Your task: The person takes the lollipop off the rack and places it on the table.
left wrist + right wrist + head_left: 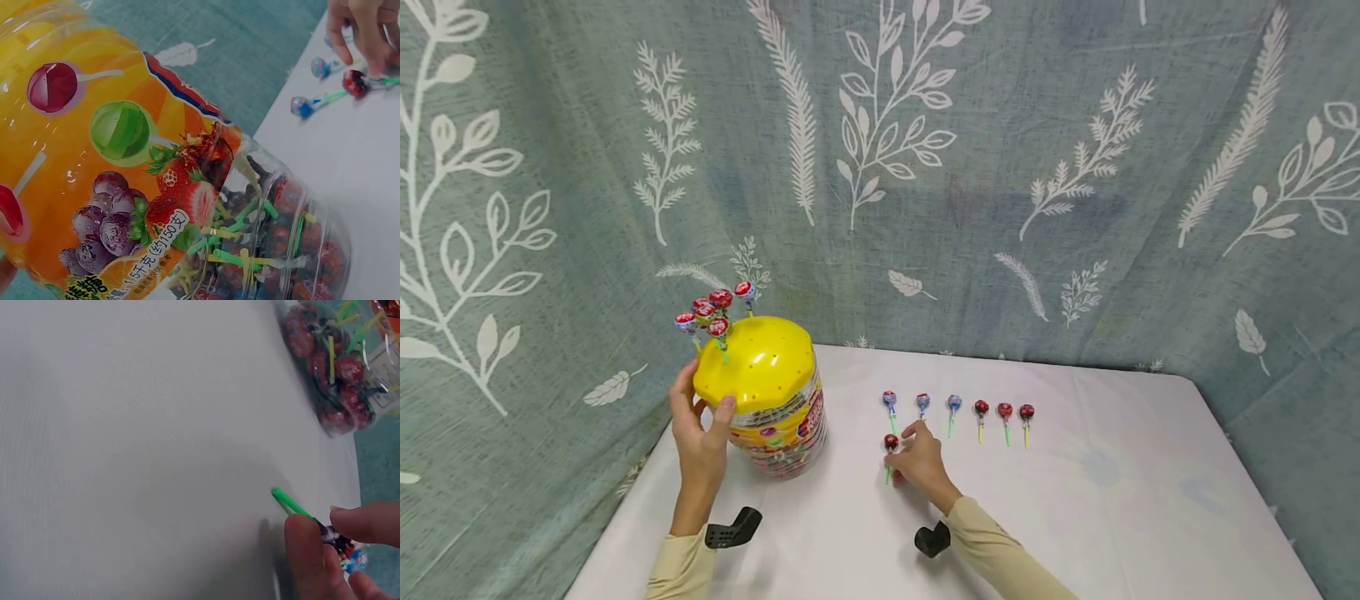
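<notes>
My left hand grips a clear plastic lollipop jar at its yellow lid, the thumb on the near rim. Several lollipops stand upright on the far left side of that lid, which is dotted with small holes. Down at the table, my right hand pinches a dark red lollipop by its green stick, between thumb and finger. Inside the jar, many wrapped lollipops show through the wall below the printed label.
Beyond the right hand, a row of lollipops lies on the white table, blue-wrapped to the left and red to the right, sticks toward me. A grey-green leaf-patterned curtain hangs behind and at the left.
</notes>
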The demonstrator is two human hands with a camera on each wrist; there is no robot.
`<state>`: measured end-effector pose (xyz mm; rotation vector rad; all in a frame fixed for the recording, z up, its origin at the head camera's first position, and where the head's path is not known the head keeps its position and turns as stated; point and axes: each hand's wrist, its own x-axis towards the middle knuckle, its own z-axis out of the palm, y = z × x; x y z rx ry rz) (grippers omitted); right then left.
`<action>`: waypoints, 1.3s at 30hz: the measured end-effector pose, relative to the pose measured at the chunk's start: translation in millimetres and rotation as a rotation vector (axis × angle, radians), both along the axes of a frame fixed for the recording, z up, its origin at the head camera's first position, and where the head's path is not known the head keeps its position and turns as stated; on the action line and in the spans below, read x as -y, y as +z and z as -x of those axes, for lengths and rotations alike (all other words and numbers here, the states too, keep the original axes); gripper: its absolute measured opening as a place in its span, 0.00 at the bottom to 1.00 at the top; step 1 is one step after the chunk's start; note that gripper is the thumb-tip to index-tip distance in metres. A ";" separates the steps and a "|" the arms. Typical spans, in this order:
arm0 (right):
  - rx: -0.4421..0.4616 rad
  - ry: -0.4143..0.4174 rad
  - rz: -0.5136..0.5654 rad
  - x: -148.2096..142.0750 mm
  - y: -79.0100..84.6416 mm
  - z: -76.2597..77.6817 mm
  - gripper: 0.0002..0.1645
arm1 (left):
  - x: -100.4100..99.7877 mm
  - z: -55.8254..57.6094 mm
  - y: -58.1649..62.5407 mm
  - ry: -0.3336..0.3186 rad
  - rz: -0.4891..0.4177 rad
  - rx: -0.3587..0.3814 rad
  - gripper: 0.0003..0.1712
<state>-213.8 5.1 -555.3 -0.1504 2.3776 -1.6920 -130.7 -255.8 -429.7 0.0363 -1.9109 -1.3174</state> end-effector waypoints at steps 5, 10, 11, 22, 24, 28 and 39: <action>0.024 0.003 -0.005 -9.4 9.0 4.9 0.26 | -1.3 -1.1 3.0 0.004 -0.016 0.011 0.37; 0.024 -0.014 -0.011 -15.4 22.3 14.1 0.24 | 0.3 1.0 3.5 0.004 -0.014 -0.007 0.37; 0.020 -0.016 -0.004 -16.1 25.3 15.8 0.24 | 1.0 1.5 3.7 0.003 -0.010 -0.013 0.37; 0.007 0.050 0.165 -21.3 66.5 22.5 0.19 | 7.2 2.9 1.7 -0.072 0.004 -0.036 0.39; -0.011 0.065 0.178 -21.1 74.3 24.0 0.18 | 7.2 4.2 -0.4 -0.090 0.000 -0.035 0.40; -0.051 0.091 0.189 -18.3 88.2 25.1 0.18 | 9.8 9.6 -10.6 -0.090 -0.016 -0.028 0.39; -0.169 0.186 0.204 -3.1 126.5 21.6 0.16 | 15.7 13.2 -24.3 -0.074 -0.044 -0.032 0.39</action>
